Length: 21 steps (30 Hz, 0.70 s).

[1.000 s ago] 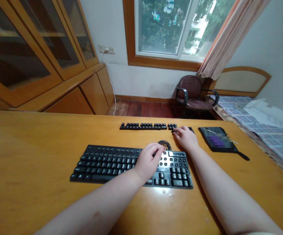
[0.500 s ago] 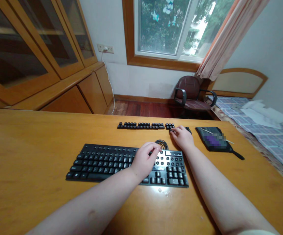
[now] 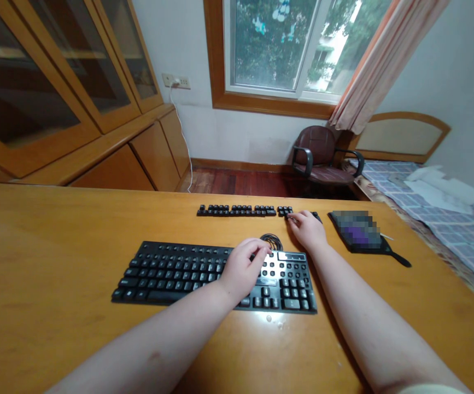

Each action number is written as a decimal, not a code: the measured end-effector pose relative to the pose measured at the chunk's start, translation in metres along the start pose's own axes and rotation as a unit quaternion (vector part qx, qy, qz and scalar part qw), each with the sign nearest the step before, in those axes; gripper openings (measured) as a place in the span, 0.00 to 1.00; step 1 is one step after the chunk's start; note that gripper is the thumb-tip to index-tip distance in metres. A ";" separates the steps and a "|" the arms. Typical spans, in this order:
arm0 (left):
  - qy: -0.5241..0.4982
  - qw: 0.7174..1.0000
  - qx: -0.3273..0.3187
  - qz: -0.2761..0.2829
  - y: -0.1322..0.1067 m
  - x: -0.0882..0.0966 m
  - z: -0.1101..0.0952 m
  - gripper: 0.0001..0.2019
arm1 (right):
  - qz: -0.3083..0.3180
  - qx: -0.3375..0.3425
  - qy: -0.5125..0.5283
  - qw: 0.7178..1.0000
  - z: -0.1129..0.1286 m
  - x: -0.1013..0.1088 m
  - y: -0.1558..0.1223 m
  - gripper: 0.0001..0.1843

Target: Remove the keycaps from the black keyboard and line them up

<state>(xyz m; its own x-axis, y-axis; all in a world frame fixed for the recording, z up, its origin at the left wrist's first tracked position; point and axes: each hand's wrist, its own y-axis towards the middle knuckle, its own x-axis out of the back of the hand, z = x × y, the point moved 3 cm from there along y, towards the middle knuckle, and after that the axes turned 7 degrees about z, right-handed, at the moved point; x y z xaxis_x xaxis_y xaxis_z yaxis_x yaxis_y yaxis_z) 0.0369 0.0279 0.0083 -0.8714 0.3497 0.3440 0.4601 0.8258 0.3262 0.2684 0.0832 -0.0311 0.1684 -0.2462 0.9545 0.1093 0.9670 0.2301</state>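
A black keyboard lies on the wooden desk, with bare key posts along its top row and in part of its right side. My left hand rests over its right half, thumb and fingers pressed together near the top edge; anything between them is hidden. Beyond the keyboard, loose black keycaps stand in rows. At the right end of these rows, my right hand has its fingertips closed on a keycap, which the fingers mostly cover. A coiled black cable sits behind the keyboard, between the hands.
A dark pouch with a strap lies on the desk at the right, a thin light stick partly showing on it. Past the desk are a brown armchair, a bed and a glass-door cabinet.
Both hands stay in nearly the same places. The right hand's fingertips have shifted very slightly at the keycaps, and the whole view has moved a little.
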 end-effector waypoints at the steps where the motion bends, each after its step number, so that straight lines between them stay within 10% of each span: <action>1: -0.001 1.000 -0.001 0.001 0.000 0.000 0.000 0.10 | -0.003 -0.003 0.001 1.000 0.000 0.000 0.000 0.14; 21: -0.001 1.000 0.002 0.005 0.000 0.000 -0.002 0.10 | 0.033 -0.002 0.005 0.999 0.003 0.002 -0.001 0.15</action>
<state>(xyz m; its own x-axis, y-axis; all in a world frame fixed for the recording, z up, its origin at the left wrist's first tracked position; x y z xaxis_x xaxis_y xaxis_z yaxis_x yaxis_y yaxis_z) 0.0371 0.0272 0.0104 -0.8668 0.3596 0.3455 0.4690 0.8234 0.3195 0.2656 0.0815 -0.0285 0.1848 -0.1818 0.9658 0.1007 0.9811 0.1654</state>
